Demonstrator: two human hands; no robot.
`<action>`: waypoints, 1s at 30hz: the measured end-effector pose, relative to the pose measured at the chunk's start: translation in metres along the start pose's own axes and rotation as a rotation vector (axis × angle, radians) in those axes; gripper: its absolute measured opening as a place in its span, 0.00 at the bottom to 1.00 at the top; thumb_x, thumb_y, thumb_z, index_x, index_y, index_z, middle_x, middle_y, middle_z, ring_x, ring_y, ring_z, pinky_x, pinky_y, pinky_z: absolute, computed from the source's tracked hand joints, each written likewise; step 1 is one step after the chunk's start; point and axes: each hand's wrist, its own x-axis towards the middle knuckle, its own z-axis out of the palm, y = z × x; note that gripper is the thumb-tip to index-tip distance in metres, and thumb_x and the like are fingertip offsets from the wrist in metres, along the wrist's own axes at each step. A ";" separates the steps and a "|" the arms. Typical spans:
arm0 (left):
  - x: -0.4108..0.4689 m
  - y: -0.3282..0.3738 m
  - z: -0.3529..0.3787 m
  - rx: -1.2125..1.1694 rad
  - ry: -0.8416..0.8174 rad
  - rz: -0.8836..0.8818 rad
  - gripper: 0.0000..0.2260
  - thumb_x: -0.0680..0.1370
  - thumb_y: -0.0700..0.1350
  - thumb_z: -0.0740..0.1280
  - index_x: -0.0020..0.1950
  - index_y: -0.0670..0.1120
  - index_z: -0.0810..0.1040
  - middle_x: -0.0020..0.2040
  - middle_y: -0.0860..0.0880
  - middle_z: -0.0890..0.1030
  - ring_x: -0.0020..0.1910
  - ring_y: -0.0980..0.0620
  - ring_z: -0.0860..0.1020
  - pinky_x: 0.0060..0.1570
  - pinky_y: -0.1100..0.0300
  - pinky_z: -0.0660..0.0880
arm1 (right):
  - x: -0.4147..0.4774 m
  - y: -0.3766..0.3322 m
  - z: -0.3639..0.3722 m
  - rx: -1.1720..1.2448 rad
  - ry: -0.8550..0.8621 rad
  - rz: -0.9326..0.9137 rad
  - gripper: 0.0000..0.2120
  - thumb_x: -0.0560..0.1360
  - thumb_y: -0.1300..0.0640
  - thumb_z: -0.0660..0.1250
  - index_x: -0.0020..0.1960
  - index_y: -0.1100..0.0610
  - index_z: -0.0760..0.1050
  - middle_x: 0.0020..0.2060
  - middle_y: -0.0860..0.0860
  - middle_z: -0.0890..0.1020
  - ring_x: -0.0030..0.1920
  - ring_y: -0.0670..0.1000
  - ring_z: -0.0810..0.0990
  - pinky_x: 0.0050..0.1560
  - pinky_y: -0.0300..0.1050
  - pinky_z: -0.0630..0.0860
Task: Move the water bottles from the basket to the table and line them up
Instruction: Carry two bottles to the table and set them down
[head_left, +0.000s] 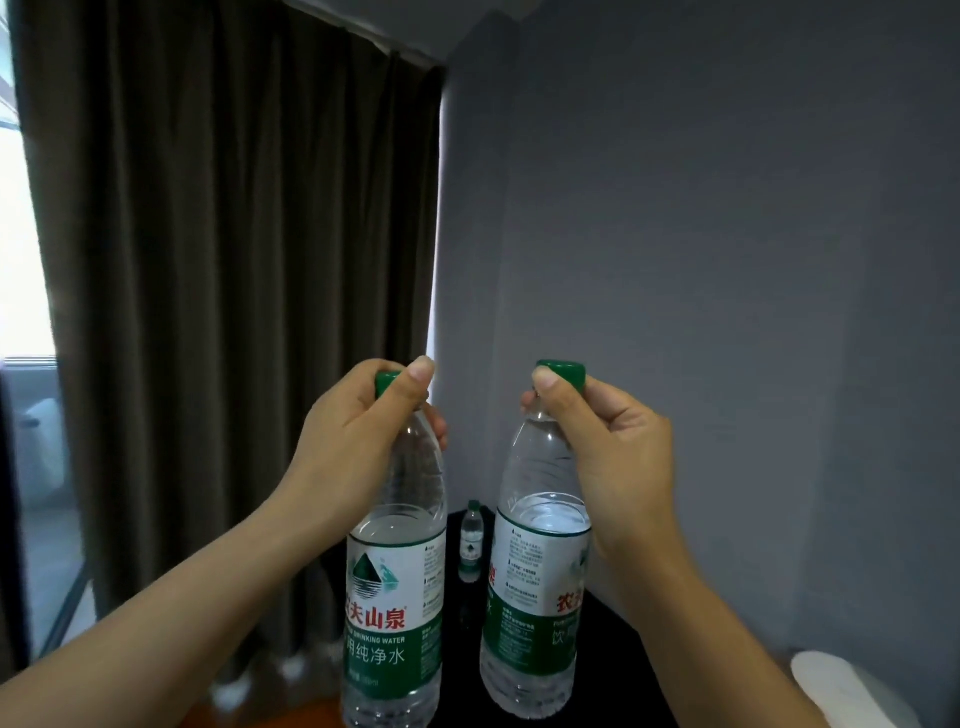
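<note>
My left hand (358, 431) grips the green cap and neck of a clear water bottle (395, 597) with a green and white label, held upright in the air. Gripping the cap and neck of a second, like bottle (535, 587) is my right hand (602, 441), and this bottle hangs upright too. Between the two, farther off, a third bottle (471, 543) stands upright on the black table (613, 654). The basket is out of view.
A dark curtain (234, 260) hangs at the left and a grey wall (701, 260) rises behind the table. A white rounded object (852, 691) sits at the lower right. Wooden floor (311, 712) shows at the bottom left of the table.
</note>
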 end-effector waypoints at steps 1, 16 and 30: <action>0.009 -0.010 0.001 -0.014 -0.007 -0.006 0.18 0.72 0.63 0.62 0.42 0.48 0.76 0.36 0.47 0.84 0.38 0.48 0.84 0.46 0.46 0.79 | 0.008 0.010 0.002 -0.007 0.010 -0.001 0.09 0.69 0.49 0.74 0.43 0.54 0.85 0.37 0.51 0.86 0.37 0.45 0.82 0.43 0.40 0.80; 0.146 -0.160 0.040 -0.022 -0.042 -0.054 0.18 0.72 0.62 0.63 0.44 0.47 0.77 0.37 0.48 0.84 0.39 0.48 0.84 0.46 0.48 0.79 | 0.143 0.157 0.024 -0.085 0.009 -0.026 0.08 0.70 0.53 0.73 0.44 0.56 0.85 0.34 0.47 0.86 0.34 0.40 0.82 0.33 0.30 0.75; 0.249 -0.327 0.054 -0.062 -0.180 -0.127 0.18 0.73 0.59 0.61 0.46 0.45 0.77 0.38 0.51 0.85 0.34 0.56 0.82 0.38 0.60 0.75 | 0.217 0.309 0.050 -0.205 0.114 0.084 0.09 0.70 0.53 0.74 0.48 0.55 0.85 0.39 0.49 0.87 0.40 0.47 0.85 0.41 0.37 0.79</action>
